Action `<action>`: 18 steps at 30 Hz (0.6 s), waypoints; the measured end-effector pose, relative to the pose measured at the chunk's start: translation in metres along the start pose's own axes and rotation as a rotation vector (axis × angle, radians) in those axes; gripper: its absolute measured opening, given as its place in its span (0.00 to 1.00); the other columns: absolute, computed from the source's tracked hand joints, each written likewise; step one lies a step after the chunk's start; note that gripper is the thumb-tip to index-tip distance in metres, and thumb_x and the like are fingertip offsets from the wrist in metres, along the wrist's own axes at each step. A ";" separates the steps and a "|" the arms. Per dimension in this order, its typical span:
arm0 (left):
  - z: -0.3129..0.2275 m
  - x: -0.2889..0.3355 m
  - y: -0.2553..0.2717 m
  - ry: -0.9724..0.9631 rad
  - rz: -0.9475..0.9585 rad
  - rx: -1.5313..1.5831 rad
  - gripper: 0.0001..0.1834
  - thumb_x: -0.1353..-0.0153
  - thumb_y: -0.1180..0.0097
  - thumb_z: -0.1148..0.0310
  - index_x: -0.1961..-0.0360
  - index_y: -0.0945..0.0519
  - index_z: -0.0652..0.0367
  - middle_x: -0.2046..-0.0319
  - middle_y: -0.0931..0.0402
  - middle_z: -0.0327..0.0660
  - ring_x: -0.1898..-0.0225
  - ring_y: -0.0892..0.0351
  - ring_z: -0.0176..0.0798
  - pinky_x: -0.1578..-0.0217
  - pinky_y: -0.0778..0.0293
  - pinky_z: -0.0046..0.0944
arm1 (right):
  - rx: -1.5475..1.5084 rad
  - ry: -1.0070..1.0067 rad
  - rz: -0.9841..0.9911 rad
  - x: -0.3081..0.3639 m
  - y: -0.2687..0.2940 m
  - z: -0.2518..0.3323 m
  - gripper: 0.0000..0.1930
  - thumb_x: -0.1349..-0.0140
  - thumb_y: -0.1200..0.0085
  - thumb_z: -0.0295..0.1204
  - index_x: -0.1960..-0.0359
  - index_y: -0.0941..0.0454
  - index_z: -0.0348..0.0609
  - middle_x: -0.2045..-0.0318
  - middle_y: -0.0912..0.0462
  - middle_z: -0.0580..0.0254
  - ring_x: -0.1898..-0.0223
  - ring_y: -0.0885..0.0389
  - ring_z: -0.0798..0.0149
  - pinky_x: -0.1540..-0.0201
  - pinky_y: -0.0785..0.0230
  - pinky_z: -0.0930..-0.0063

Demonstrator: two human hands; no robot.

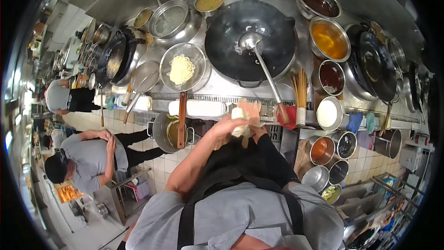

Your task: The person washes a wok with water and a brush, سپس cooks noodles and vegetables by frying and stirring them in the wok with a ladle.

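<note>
My left hand (226, 126) is closed around a crumpled white cloth (239, 119) at the stove's front edge. A thin peach-coloured cloth (251, 109) sticks up beside it; whether the two are one piece I cannot tell. My right hand (259, 132) is just to the right, close against the bundle, its fingers mostly hidden. Beyond my hands sits a large black wok (226, 37) with a few small pale curled pieces in it. A ladle (264, 67) rests in the wok, its wooden grip hanging over the front edge. A wire strainer (164, 67) of pale noodles (181, 70) lies left of the wok.
At right are metal bowls of amber liquid (329, 39) and dark sauce (332, 76), plus a white-filled container (329, 112). Bamboo sticks (300, 88) stand beside a red cloth (288, 115). A pot (162, 129) is at left; a co-worker (88, 153) stands beyond it.
</note>
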State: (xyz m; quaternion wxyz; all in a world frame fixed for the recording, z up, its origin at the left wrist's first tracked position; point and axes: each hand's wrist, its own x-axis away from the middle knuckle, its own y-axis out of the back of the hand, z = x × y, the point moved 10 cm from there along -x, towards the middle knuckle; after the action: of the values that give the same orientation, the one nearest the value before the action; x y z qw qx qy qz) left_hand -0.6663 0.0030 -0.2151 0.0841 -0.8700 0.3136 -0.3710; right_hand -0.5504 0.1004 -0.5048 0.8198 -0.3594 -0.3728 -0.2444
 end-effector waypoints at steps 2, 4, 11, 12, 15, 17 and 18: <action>0.053 -0.001 0.028 0.082 -0.062 -0.095 0.23 0.36 0.35 0.66 0.43 0.22 0.65 0.53 0.17 0.41 0.54 0.17 0.36 0.54 0.21 0.36 | 0.130 -0.096 -0.031 -0.002 -0.008 -0.002 0.14 0.35 0.38 0.29 0.50 0.20 0.40 0.60 0.14 0.60 0.56 0.14 0.56 0.55 0.21 0.63; 0.097 -0.010 0.033 0.131 -0.107 -0.070 0.23 0.36 0.35 0.65 0.43 0.22 0.65 0.53 0.17 0.41 0.54 0.17 0.36 0.53 0.22 0.36 | 0.258 -0.188 -0.063 -0.006 -0.009 -0.009 0.12 0.31 0.42 0.31 0.50 0.20 0.40 0.59 0.15 0.59 0.56 0.14 0.56 0.54 0.20 0.62; 0.130 -0.052 0.028 0.022 -0.221 0.226 0.14 0.35 0.37 0.67 0.51 0.19 0.62 0.62 0.17 0.39 0.64 0.16 0.35 0.64 0.20 0.36 | -0.072 -0.282 0.095 -0.023 -0.020 -0.019 0.11 0.40 0.35 0.29 0.58 0.18 0.38 0.66 0.16 0.58 0.65 0.14 0.57 0.67 0.22 0.62; 0.132 -0.051 0.026 0.060 -0.196 0.183 0.18 0.38 0.35 0.63 0.54 0.19 0.66 0.61 0.16 0.44 0.61 0.15 0.40 0.62 0.19 0.38 | -0.076 -0.275 0.082 -0.017 -0.003 -0.017 0.11 0.40 0.35 0.29 0.58 0.18 0.38 0.66 0.16 0.58 0.65 0.14 0.57 0.67 0.22 0.62; 0.102 -0.027 0.037 0.104 -0.229 -0.248 0.26 0.41 0.34 0.56 0.54 0.21 0.71 0.60 0.15 0.52 0.57 0.13 0.48 0.58 0.19 0.43 | 0.383 -0.038 0.362 0.019 0.003 0.009 0.13 0.39 0.41 0.24 0.52 0.19 0.40 0.65 0.16 0.57 0.66 0.14 0.57 0.66 0.21 0.60; 0.078 -0.006 0.045 0.117 -0.318 -0.623 0.30 0.41 0.35 0.54 0.53 0.24 0.73 0.60 0.15 0.56 0.56 0.13 0.52 0.55 0.19 0.45 | 0.865 -0.116 0.287 0.106 -0.027 0.057 0.18 0.39 0.50 0.16 0.48 0.21 0.41 0.62 0.16 0.57 0.67 0.14 0.57 0.64 0.22 0.60; 0.062 -0.004 0.045 0.084 -0.379 -0.844 0.34 0.42 0.35 0.52 0.46 0.27 0.73 0.59 0.16 0.60 0.55 0.14 0.56 0.53 0.19 0.47 | 0.797 0.087 0.275 0.150 -0.061 0.117 0.18 0.39 0.50 0.15 0.47 0.21 0.40 0.64 0.16 0.56 0.68 0.14 0.56 0.64 0.22 0.61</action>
State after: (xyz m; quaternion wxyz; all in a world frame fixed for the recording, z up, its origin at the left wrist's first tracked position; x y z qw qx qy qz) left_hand -0.6466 -0.0349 -0.2789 -0.3595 -0.8543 0.2757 -0.2548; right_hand -0.5514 0.1329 -0.3082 0.9345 -0.0499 -0.3520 0.0155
